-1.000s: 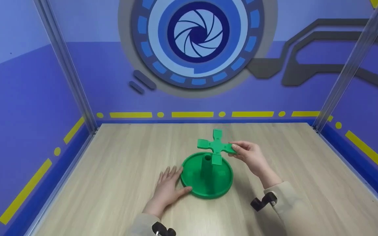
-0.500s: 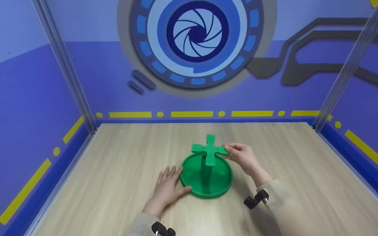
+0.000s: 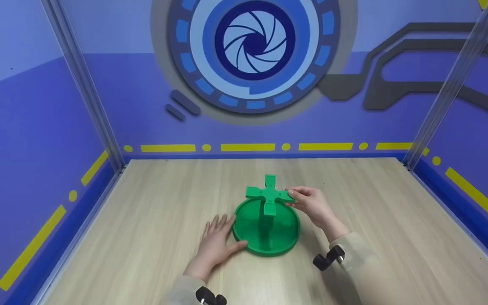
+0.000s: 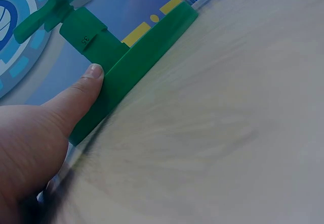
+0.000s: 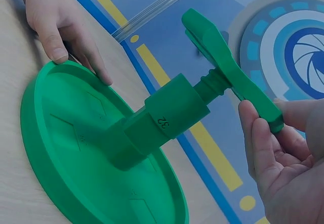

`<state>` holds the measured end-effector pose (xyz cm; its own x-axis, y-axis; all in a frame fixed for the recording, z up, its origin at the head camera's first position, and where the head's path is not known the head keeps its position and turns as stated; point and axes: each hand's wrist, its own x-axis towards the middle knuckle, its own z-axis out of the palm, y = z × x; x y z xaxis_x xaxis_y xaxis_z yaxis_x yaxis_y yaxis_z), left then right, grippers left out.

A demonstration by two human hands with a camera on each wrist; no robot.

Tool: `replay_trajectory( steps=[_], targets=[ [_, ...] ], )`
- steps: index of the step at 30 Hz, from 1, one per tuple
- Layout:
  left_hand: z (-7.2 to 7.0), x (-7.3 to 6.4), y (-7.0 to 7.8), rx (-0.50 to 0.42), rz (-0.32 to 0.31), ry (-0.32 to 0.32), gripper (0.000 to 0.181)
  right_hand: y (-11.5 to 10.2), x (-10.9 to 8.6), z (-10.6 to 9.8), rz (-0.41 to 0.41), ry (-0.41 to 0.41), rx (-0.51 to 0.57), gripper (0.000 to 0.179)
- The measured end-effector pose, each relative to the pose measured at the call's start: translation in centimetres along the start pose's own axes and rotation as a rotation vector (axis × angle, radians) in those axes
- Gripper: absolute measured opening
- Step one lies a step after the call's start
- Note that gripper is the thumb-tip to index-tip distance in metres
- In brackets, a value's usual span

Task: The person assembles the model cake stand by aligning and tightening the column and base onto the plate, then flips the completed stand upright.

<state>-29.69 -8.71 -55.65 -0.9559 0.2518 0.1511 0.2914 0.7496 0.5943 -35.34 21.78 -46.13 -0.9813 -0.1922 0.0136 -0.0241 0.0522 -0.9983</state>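
A green four-armed cross piece [image 3: 270, 195] hangs level over a round green dish-shaped base [image 3: 284, 237]. My right hand [image 3: 314, 206] pinches the cross's right arm between thumb and fingers. In the right wrist view, a threaded stub [image 5: 211, 86] under the cross meets the top of the thick post [image 5: 174, 110] that rises from the base. How deep the stub sits in the post cannot be told. My left hand [image 3: 215, 243] rests at the base's left edge, fingers spread, thumb [image 4: 93, 75] and a finger touching the rim.
The base stands on a pale wood table [image 3: 163, 203]. Blue walls with a yellow dashed stripe [image 3: 248, 147] close off the back and sides. Metal posts [image 3: 87, 84] rise at the two back corners.
My right hand has carried the cross left and slightly down, from beside the post's open top to over it. My left hand and the base have hardly moved.
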Motion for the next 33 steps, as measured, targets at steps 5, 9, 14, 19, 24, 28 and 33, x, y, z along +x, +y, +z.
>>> replay_trajectory(
  steps=[5, 9, 14, 19, 24, 28, 33],
  targets=[
    [-0.02, -0.07, -0.08, -0.001, -0.003, 0.002, 0.095, 0.02, 0.06, 0.11, 0.004, -0.009, 0.001, 0.034],
    [-0.04, -0.04, -0.04, -0.002, 0.004, 0.009, 0.094, 0.1, 0.12, 0.29, 0.014, -0.012, -0.008, 0.034],
    [-0.02, 0.0, -0.07, -0.002, -0.004, 0.002, 0.095, 0.08, 0.09, 0.28, 0.02, -0.019, -0.015, 0.036],
    [-0.04, 0.03, -0.03, -0.012, -0.01, -0.004, 0.095, 0.0, -0.11, 0.09, 0.021, -0.018, -0.017, 0.037],
    [-0.04, -0.02, 0.06, -0.008, -0.003, 0.003, 0.095, 0.18, -0.18, 0.05, 0.028, -0.029, -0.031, 0.037],
    [0.02, 0.0, 0.14, -0.003, 0.001, 0.006, 0.095, 0.34, -0.22, 0.15, 0.027, -0.035, -0.028, 0.036],
    [0.05, 0.0, 0.11, -0.005, -0.004, 0.004, 0.095, 0.66, -0.29, 0.26, 0.036, -0.05, -0.028, 0.038]
  ],
)
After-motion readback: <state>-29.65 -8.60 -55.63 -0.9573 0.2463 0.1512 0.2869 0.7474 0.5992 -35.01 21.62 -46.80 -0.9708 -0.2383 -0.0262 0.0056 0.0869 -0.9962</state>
